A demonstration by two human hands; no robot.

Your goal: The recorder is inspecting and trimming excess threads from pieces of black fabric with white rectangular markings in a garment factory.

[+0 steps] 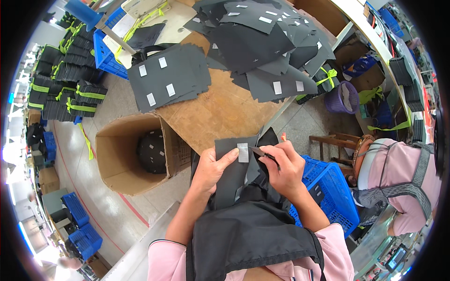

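Observation:
My left hand [210,171] grips a dark grey sheet piece [226,180] over my lap, thumb on top beside a pale silver-grey patch [243,152]. In my right hand [287,169] is a pair of small dark thread snips [258,151], its tips at the patch's right edge. Whether the blades touch a thread is too small to tell. Beyond my hands, a neat stack of dark grey pieces [185,70] with white patches lies on the brown tabletop [215,110]. A loose heap of similar pieces [253,42] lies farther right.
A cardboard box [110,173] holding dark pieces stands left of the table. A blue crate [344,206] is close by my right arm. Farther right are a purple basket [335,100], a wooden stool [328,140] and another person in pink [398,182]. Tied bundles [70,70] stand far left.

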